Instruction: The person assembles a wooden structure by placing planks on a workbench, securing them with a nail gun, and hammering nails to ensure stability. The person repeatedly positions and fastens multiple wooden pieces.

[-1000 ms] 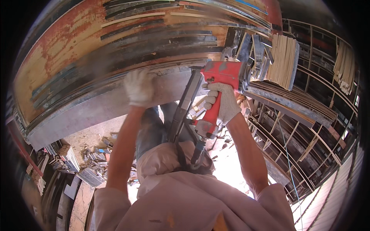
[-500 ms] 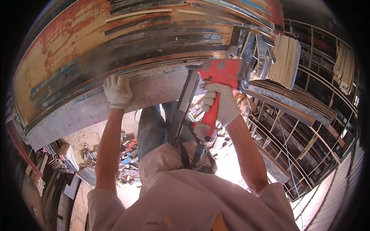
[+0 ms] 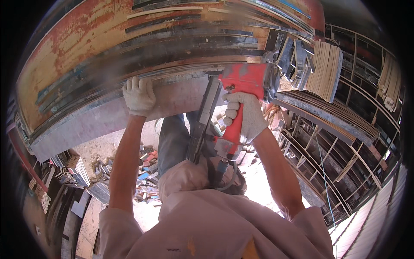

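A red pneumatic nail gun [image 3: 243,80] with a long dark magazine is in my right hand [image 3: 250,114], which wears a pale work glove. My fingers wrap round its handle; its nose lies close to the near edge of the bench, though contact cannot be made out. My left hand [image 3: 139,97], gloved too, is curled over the top of an upright board [image 3: 181,97] along that near edge. Narrow wooden strips [image 3: 202,54] lie lengthwise on the bench just beyond. An air hose [image 3: 228,184] hangs below the gun's handle.
Bundled wood strips [image 3: 323,71] stand at the bench's right end. Offcuts [image 3: 148,177] litter the floor by my legs. Wooden frames [image 3: 319,151] are stacked at right, and a thin blue line [image 3: 325,185] runs past them. More stacked wood [image 3: 73,170] lies at lower left.
The bench and both hands sit slightly differently in view, mostly from a small shift of my head. Both grips look the same, and the nail gun stays by the near edge.
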`<action>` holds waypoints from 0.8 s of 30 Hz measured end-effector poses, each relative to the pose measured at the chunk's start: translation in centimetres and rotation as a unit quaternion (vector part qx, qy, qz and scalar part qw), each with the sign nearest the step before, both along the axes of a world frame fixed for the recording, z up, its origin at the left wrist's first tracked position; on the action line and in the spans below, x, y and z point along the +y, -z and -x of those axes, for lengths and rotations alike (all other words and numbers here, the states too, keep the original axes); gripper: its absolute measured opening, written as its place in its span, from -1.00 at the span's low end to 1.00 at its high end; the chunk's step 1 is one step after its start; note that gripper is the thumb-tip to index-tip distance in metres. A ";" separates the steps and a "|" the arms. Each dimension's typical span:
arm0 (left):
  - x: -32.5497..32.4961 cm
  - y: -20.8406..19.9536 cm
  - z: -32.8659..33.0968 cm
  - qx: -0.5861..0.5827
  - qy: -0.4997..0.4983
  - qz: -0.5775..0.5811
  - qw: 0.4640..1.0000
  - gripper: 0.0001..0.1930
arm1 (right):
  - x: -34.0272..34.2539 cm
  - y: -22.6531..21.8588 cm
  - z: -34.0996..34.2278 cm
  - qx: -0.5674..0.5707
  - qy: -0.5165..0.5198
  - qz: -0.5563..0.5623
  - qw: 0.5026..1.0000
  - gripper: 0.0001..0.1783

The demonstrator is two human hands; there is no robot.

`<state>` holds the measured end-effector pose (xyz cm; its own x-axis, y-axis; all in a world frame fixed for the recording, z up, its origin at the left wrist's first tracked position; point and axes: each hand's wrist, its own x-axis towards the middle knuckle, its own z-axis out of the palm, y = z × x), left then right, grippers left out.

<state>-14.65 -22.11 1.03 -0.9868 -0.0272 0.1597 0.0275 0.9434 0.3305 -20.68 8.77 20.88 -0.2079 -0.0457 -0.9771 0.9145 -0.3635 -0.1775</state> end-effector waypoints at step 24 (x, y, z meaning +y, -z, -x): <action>-0.3 0.6 -0.2 0.052 0.018 -0.082 0.995 -0.86 | -8.8 1.1 -2.8 0.017 -0.024 0.029 0.999 -0.84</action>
<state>-14.47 -22.42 0.42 -0.9660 -0.0266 0.2570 0.1019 0.8749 0.4734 -17.86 -0.01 19.75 -0.2380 -0.1134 -0.9646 0.9245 -0.3308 -0.1892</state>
